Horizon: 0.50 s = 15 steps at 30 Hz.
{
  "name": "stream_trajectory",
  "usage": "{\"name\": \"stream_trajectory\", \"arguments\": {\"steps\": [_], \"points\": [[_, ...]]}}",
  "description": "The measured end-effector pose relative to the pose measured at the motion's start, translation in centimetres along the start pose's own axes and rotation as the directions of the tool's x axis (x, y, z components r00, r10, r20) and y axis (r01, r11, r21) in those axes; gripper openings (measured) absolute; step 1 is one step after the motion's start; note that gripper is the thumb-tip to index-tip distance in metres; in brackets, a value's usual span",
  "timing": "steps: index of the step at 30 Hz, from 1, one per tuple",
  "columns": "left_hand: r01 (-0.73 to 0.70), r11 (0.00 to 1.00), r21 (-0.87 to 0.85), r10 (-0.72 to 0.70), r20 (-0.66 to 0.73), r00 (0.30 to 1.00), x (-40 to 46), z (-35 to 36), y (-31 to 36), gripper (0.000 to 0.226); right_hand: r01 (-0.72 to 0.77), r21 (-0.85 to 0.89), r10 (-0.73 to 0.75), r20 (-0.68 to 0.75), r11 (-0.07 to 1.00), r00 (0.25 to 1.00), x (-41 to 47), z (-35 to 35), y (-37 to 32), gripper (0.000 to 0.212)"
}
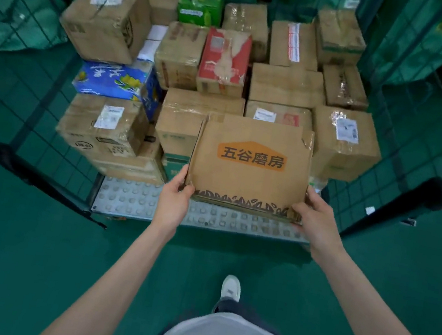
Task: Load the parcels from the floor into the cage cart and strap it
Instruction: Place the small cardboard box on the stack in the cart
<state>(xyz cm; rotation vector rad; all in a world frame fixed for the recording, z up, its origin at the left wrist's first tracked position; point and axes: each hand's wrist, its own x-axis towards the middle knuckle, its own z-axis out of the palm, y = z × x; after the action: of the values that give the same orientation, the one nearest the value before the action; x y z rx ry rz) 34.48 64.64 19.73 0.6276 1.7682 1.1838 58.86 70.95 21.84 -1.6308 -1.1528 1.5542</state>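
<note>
both arms reach straight forward. the left hand (pixel 175 199) has its grip grasping the lower left corner of a flat cardboard parcel (pixel 250 166), and the right hand (pixel 316 217) grasps the lower right corner. the parcel's printed face tilts up toward the camera, its long axis running left to right, over the studded front deck of the cage cart (pixel 146 203), in front of stacked boxes (pixel 286 86).

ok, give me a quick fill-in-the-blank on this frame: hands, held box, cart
Both hands, left and right, hold one ____ box.
Its label is coloured ____.
The box is over the cart's studded ____ floor.
The blue box is on the cart's ____ side.

Missing: cardboard; orange; metal; left
</note>
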Motion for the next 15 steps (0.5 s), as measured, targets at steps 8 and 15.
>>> {"name": "stream_trajectory", "arguments": {"steps": [8,15], "points": [[0.023,1.0,-0.016,-0.024,-0.056,0.998,6.1,2.8,3.1,0.05,-0.036,-0.053,0.036,0.007,0.998,0.999,8.2,0.1,-3.7,0.058],[0.062,0.998,-0.021,-0.063,-0.013,0.998,14.2,5.2,6.2,0.052,-0.063,-0.027,0.061,-0.05,0.998,0.997,16.0,0.6,-6.4,0.06]]}}
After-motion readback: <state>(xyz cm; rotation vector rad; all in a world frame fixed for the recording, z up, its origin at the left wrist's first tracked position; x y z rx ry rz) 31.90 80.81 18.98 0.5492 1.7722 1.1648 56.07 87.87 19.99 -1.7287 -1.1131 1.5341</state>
